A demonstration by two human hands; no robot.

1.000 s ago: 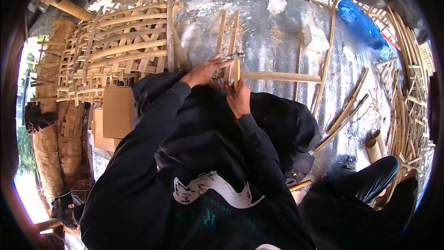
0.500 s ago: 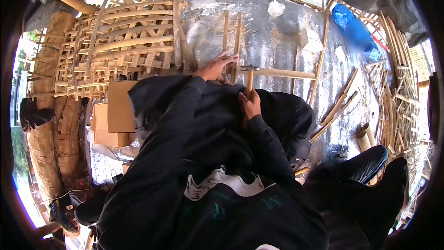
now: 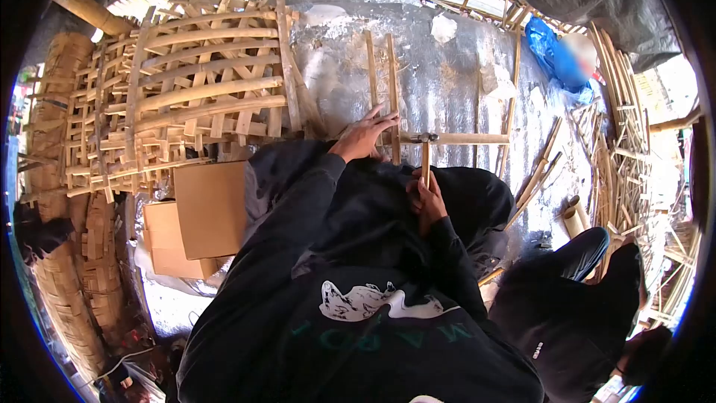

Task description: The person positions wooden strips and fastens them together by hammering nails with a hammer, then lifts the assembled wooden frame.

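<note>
My left hand [image 3: 363,136] reaches to an upright bamboo strip [image 3: 393,75], its fingers laid across and round the lower part; the fingertips underneath are partly hidden. Beside this strip runs a second, thinner bamboo strip [image 3: 371,67]. A bamboo crosspiece [image 3: 473,139] stretches to the right from the strip in my left hand. My right hand [image 3: 428,205] is closed round the wooden handle of a hammer [image 3: 426,157]. The hammer's dark head lies over the crosspiece, a little right of the upright strip; whether it touches is unclear.
Woven bamboo panels [image 3: 201,82] are stacked at left, above cardboard boxes [image 3: 211,209]. A blue plastic bag [image 3: 548,48] and a pile of bamboo strips [image 3: 619,142] lie at right. Another person in dark clothes [image 3: 567,313] sits close at lower right.
The hammer head has shifted right along the crosspiece, away from the upright strip, with my right hand. My left hand stays at the strip. The whole view has shifted slightly.
</note>
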